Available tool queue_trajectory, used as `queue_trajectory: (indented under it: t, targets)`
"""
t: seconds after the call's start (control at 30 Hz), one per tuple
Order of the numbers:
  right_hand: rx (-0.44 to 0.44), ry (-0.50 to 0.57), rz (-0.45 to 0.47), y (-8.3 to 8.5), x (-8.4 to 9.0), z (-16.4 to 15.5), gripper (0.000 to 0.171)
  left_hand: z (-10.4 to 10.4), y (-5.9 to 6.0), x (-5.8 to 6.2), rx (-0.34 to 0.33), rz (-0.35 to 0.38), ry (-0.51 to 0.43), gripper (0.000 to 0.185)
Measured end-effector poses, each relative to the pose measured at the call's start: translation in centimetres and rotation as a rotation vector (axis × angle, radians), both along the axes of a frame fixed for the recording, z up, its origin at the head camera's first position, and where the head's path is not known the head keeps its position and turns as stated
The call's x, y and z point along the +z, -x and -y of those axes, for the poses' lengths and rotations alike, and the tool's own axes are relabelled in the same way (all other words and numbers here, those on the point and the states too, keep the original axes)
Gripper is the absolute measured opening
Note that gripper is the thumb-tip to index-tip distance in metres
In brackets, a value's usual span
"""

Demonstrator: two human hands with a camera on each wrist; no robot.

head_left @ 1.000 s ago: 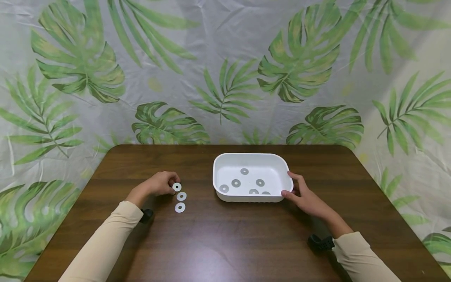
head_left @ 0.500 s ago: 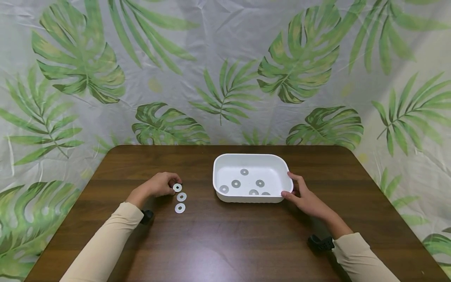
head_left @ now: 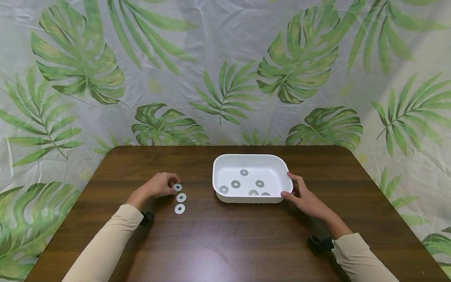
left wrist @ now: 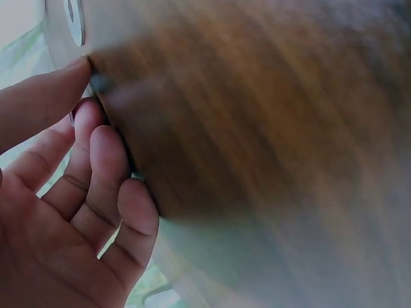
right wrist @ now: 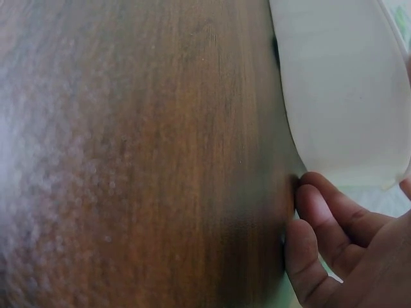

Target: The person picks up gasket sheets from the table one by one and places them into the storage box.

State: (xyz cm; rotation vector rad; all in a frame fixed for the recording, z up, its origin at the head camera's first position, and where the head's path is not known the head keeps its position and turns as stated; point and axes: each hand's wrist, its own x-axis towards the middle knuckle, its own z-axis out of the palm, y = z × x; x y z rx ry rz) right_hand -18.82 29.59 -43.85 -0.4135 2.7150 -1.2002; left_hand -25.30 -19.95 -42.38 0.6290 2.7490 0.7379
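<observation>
Our view: a dark wooden table before a leaf-printed backdrop.

We see a dark brown wooden table [head_left: 225, 243] with rounded far corners and visible grain running side to side; soft light leaves a pale sheen on its near surface. Behind it and to both sides hangs a pale grey cloth backdrop [head_left: 225, 51], creased and wrinkled, printed with large green tropical leaves and palm fronds. The cloth drops below the table's edges at left and right. We cannot make out any floor, window or lamp.

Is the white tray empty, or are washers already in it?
Not empty: the white tray holds five washers lying flat on its floor, one partly hidden by the near wall.
</observation>
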Motion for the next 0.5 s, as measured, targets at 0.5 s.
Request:
queue_trajectory:
  t: [0.5]
  targets:
    - [-0.017,-0.012,-0.008,-0.1,0.0,0.1,0.078,-0.2,0.2,0.8,0.054,0.002,-0.11,0.024]
